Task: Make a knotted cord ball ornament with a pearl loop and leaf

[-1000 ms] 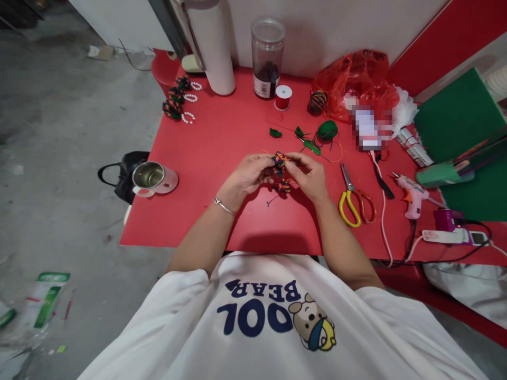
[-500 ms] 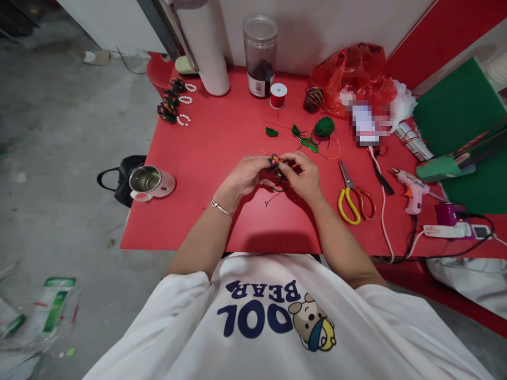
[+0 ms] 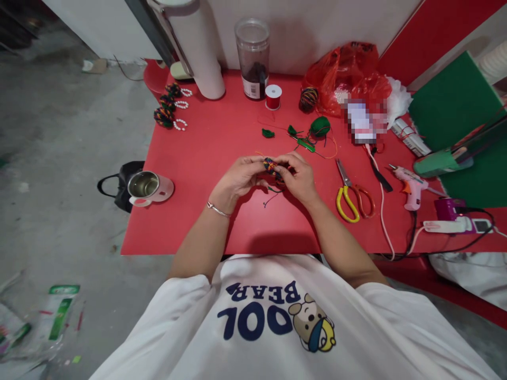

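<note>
Between both hands is a small multicoloured crochet piece [image 3: 271, 166] in dark, orange and red yarn. My left hand [image 3: 244, 177] pinches its left side, and my right hand [image 3: 297, 177] grips the right side with thumb and fingers. Loose yarn ends hang below it over the table. Just beyond the hands lie a green-handled crochet hook [image 3: 306, 145], two small green crochet leaves, one of them a leaf [image 3: 268, 133] lying apart, and a green yarn ball [image 3: 320, 126]. A multicoloured yarn ball [image 3: 308, 99] sits farther back.
Scissors [image 3: 348, 192] and a pink glue gun [image 3: 412, 187] lie to the right on the red table [image 3: 190, 227]. A mug [image 3: 152, 188] stands at the left edge. Finished crochet pieces with bead loops [image 3: 164, 116], a ribbon spool [image 3: 273, 97] and a tumbler [image 3: 253, 58] are at the back.
The crochet piece has turned between the fingers, showing a longer, smoother side. Both hands stay close together around it. The camera view has shifted slightly.
</note>
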A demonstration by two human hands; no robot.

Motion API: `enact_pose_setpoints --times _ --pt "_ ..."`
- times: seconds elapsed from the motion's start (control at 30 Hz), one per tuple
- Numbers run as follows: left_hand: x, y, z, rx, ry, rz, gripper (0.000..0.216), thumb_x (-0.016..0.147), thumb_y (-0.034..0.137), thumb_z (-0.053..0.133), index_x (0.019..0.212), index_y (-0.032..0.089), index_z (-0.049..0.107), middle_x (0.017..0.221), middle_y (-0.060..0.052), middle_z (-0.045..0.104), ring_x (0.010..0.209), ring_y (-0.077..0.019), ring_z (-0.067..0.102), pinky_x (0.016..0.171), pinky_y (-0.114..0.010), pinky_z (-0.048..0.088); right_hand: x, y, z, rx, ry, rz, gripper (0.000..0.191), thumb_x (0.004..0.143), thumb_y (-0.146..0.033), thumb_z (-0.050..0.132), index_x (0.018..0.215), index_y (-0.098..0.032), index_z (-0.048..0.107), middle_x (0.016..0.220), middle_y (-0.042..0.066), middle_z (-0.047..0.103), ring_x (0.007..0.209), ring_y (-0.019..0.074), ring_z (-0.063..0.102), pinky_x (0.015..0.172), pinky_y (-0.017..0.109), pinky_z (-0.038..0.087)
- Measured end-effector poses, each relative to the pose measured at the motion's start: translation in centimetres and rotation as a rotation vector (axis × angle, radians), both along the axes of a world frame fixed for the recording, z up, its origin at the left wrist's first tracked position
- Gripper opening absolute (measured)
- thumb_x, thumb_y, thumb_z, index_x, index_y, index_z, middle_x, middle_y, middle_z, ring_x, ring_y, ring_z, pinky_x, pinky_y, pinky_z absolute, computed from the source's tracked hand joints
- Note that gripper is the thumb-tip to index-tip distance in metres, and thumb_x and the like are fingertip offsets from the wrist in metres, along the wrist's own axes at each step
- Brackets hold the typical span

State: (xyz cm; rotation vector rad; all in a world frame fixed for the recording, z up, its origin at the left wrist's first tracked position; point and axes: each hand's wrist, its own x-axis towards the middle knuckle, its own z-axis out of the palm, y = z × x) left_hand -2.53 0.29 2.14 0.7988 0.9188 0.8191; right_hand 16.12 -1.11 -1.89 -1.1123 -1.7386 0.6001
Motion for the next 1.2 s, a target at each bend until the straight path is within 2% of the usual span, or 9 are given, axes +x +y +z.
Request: enact_pose_setpoints --times 0.13,0.33,0.53,0.7,0.8,1.0,1.1,1.2 --pt "-0.5 0.1 0.1 0.045 0.023 0.063 0.025 0.063 0.015 0.083 0.088 0.015 0.079 0.08 -0.003 0.077 0.056 -0.012 0.066 0.047 -0.022 0.055 -0.2 -0.1 -0.1 -0.106 0.04 0.008 0.019 0.098 -0.037 0.071 0.111 -0.024 0.075 0.101 0.004 0.075 0.089 0.0174 0.067 0.082 0.032 0.055" --pt "-0.7 0.2 0.4 0.086 0.059 0.137 0.019 0.066 0.012 0.084 0.082 0.017 0.073 0.078 0.0 0.074 0.058 -0.0085 0.064 0.054 -0.02 0.053 0.0 0.2 -0.3 -0.341 0.245 0.133 0.045 0.087 -0.053 0.081 0.118 -0.022 0.072 0.104 0.006 0.078 0.081 0.0157 0.067 0.077 0.032 0.058" --pt "-0.8 0.4 0.0 0.148 0.06 0.192 0.018 0.069 0.011 0.084 0.081 0.019 0.073 0.079 0.001 0.074 0.063 -0.0082 0.066 0.059 -0.019 0.053 0.6 0.0 1.0 -0.504 0.281 0.24 0.042 0.084 -0.054 0.082 0.108 -0.02 0.078 0.091 0.004 0.078 0.076 0.016 0.067 0.071 0.03 0.056" --pt "-0.6 0.4 -0.1 0.13 0.089 0.197 0.018 0.07 0.015 0.083 0.085 0.02 0.073 0.082 0.0 0.076 0.058 -0.0081 0.064 0.052 -0.018 0.051 0.6 -0.3 1.8 -0.509 0.246 0.195 0.029 0.082 -0.047 0.081 0.088 -0.019 0.077 0.077 0.001 0.07 0.069 0.014 0.059 0.065 0.028 0.049" --pt "-0.5 0.2 0.2 0.121 0.124 0.195 0.018 0.071 0.015 0.081 0.086 0.02 0.074 0.084 0.0 0.076 0.058 -0.0086 0.064 0.049 -0.018 0.049 0.4 -0.3 1.9 -0.532 0.253 0.18 0.028 0.081 -0.046 0.082 0.082 -0.02 0.072 0.073 0.0 0.067 0.066 0.0133 0.058 0.062 0.028 0.05" --pt "-0.9 0.4 0.4 0.157 0.156 0.217 0.019 0.069 0.014 0.081 0.085 0.02 0.074 0.082 0.0 0.076 0.056 -0.0085 0.062 0.042 -0.016 0.044 0.5 -0.3 1.8 -0.606 0.351 0.279 0.035 0.082 -0.052 0.083 0.092 -0.019 0.076 0.082 0.003 0.076 0.073 0.0164 0.069 0.07 0.031 0.059" --pt "-1.6 0.7 0.3 0.172 0.164 0.233 0.019 0.067 0.013 0.08 0.083 0.02 0.074 0.078 0.0 0.074 0.053 -0.0076 0.06 0.038 -0.015 0.038 0.6 -0.2 1.5 -0.595 0.364 0.267 0.033 0.083 -0.048 0.084 0.097 -0.019 0.079 0.09 0.005 0.079 0.079 0.0173 0.073 0.078 0.033 0.062" --pt "-2.4 1.0 0.2 0.12 0.124 0.204 0.021 0.061 0.009 0.076 0.079 0.018 0.072 0.072 0.0 0.072 0.049 -0.0074 0.057 0.036 -0.015 0.032 0.6 0.0 0.8 -0.581 0.404 0.22 0.029 0.084 -0.045 0.083 0.099 -0.021 0.08 0.091 0.004 0.079 0.082 0.0177 0.074 0.08 0.034 0.063"
